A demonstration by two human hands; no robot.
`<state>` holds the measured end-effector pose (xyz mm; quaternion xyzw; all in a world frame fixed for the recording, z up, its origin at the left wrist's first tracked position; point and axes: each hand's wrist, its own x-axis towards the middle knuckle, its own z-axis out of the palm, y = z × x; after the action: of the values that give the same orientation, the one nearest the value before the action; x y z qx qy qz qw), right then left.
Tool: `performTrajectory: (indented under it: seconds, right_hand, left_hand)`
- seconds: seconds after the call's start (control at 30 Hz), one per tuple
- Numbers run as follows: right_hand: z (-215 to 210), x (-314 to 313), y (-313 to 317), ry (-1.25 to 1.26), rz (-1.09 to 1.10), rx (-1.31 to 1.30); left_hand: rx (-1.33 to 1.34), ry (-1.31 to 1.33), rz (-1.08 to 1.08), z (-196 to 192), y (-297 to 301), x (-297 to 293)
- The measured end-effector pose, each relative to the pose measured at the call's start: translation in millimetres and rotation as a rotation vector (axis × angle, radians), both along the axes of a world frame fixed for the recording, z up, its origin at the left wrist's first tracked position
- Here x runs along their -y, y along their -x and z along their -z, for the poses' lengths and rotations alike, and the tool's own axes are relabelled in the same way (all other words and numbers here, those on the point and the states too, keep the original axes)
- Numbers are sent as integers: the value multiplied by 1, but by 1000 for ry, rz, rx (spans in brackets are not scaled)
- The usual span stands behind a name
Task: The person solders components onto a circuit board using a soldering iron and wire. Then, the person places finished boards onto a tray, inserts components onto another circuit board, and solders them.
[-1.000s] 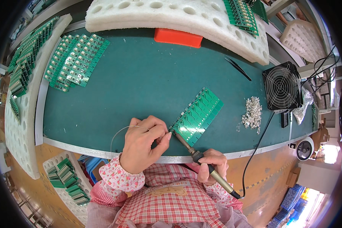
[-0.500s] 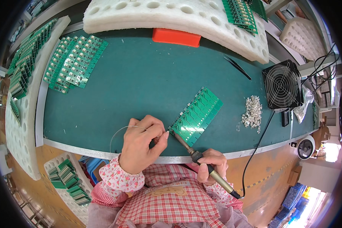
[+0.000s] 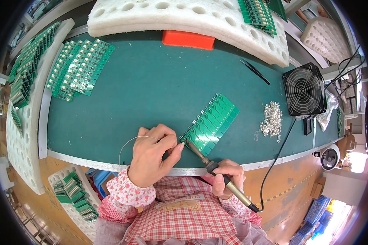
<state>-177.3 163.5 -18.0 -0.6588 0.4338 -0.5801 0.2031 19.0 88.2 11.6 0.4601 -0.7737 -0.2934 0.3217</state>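
Observation:
A green circuit board panel (image 3: pixel 212 122) lies at a slant on the green mat, with small metal parts along its upper left edge. My right hand (image 3: pixel 230 178) is closed around the handle of a soldering iron (image 3: pixel 212 166). The iron's tip rests at the panel's near left corner. Thumb and fingers of my left hand (image 3: pixel 153 155) pinch a thin solder wire (image 3: pixel 124 148) close to that same corner. The wire loops back over the hand toward the wrist. Whether the wire's end touches the iron's tip is too small to tell.
Circuit board panels (image 3: pixel 81 67) lie at the left. A white foam rack (image 3: pixel 184 18) and a red block (image 3: pixel 188 40) stand at the back. To the right are tweezers (image 3: pixel 255 72), a pile of small clear-and-metal parts (image 3: pixel 271 119) and a black fan (image 3: pixel 301 90). The iron's cord (image 3: pixel 277 157) trails there.
The view has shifted very slightly. Both hands, the iron and the panel hold nearly the same places, with the tip still at the panel's near left corner.

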Motion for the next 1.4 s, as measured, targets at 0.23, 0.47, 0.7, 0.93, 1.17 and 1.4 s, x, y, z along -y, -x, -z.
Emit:
performTrajectory:
  seconds: [0.23, 0.47, 0.7, 0.93, 1.17, 1.4]
  right_hand:
    - [-4, 1, 3, -21, -42, -81]
    - [-5, 0, 3, -24, -40, -114]
    - [-4, -1, 2, -13, -31, -92]
    - [-5, -11, 11, 90, 88, 17]
    - [-20, -47, 77, -18, 700, 150]
    - [-37, -35, 201, 39, 1008, 248]
  left_hand:
    - [16, -12, -17, 0, 1, 1]
    - [11, -2, -24, 0, 2, 0]
    - [-37, -23, -36, 1, 0, -1]
    - [-323, -111, -207, -2, 0, -1]
    - [-148, 88, -269, -1, 7, -6]
    - [228, 414, -226, -8, 43, -35]
